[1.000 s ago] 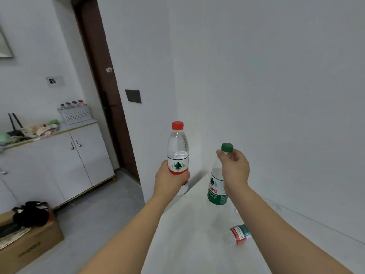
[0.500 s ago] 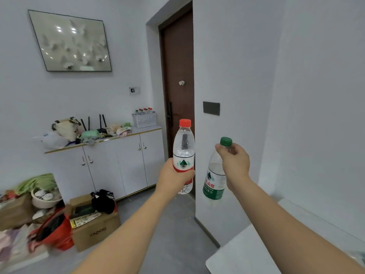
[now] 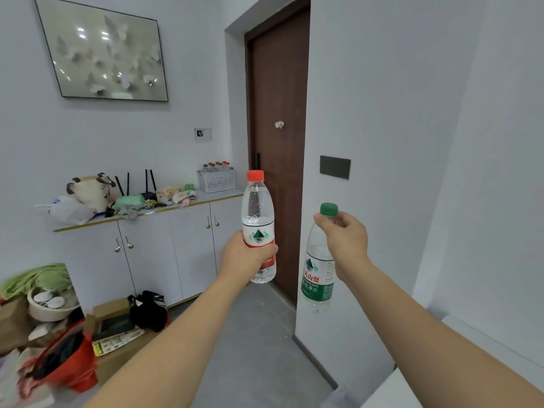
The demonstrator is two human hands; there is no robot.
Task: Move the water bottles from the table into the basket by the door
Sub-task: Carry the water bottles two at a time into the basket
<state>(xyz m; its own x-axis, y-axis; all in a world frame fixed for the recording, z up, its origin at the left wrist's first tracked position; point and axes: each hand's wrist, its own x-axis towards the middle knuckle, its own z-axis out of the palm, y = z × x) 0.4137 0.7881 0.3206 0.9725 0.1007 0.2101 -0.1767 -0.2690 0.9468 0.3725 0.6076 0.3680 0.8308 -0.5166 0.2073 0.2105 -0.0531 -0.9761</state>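
My left hand (image 3: 243, 259) grips an upright clear water bottle with a red cap and red label (image 3: 257, 213) around its lower body. My right hand (image 3: 346, 240) pinches a green-capped, green-labelled bottle (image 3: 318, 278) by its neck, so it hangs below my fingers. Both bottles are held in the air in front of me. The white basket (image 3: 217, 181) stands on the far right end of the white cabinet, next to the brown door (image 3: 279, 83), with several bottles standing in it. A corner of the white table (image 3: 385, 393) shows at the bottom right.
A white wall corner (image 3: 338, 201) juts out to the right of the door. The cabinet top (image 3: 141, 213) is cluttered with bags and a router. Cardboard boxes (image 3: 117, 337), a red bag (image 3: 67, 363) and a bowl crowd the floor at left. Grey floor (image 3: 244, 348) leads to the door.
My view has swung left from the table toward the door and cabinet and come closer. Both hands still carry their bottles, and the table has slipped to the bottom right corner.
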